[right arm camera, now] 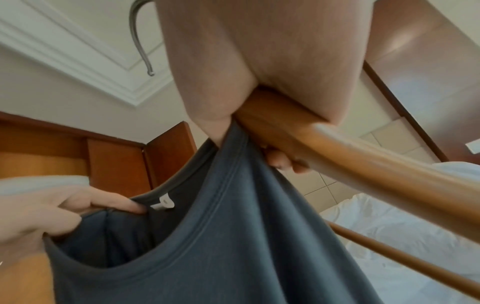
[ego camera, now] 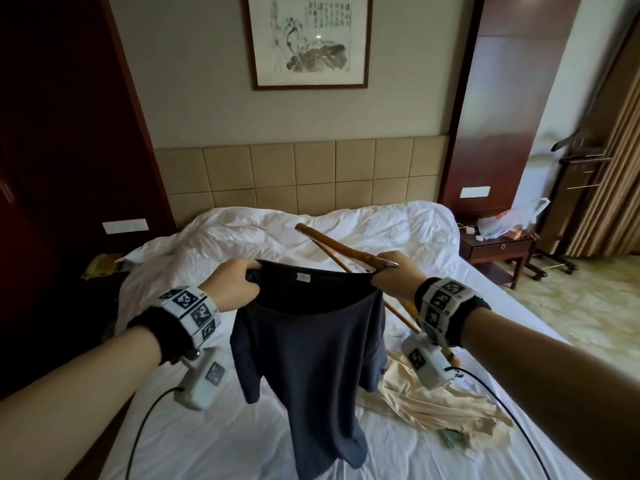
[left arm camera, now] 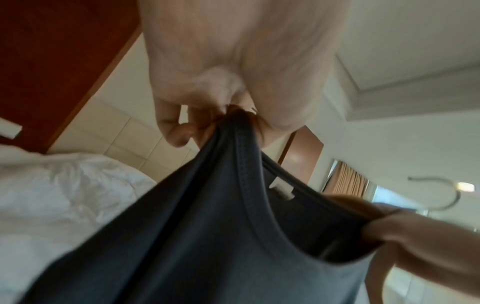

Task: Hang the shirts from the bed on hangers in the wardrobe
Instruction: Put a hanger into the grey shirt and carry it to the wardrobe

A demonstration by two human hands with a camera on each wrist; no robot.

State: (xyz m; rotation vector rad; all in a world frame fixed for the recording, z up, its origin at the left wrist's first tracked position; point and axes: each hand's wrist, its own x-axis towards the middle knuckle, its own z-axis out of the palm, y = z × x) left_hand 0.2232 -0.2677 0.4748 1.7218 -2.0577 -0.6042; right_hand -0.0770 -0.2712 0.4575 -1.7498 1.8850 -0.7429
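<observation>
Wide bed (ego camera: 398,237) under rumpled white bedding, padded headboard (ego camera: 301,174) behind, framed ink painting (ego camera: 310,39) above. Held up over the mattress, clear of it: dark blue shirt (ego camera: 318,348), hanging full length, neckline stretched open between both hands. Crumpled on the sheet just right of it: cream shirt (ego camera: 429,403). Slanting away behind the collar: wooden hanger (ego camera: 349,252), metal hook (right arm camera: 139,39) up. At the collar's left end, left hand (ego camera: 235,284), fingers curled, pinching the fabric. At the right end, right hand (ego camera: 393,273), clenched round hanger and collar together.
</observation>
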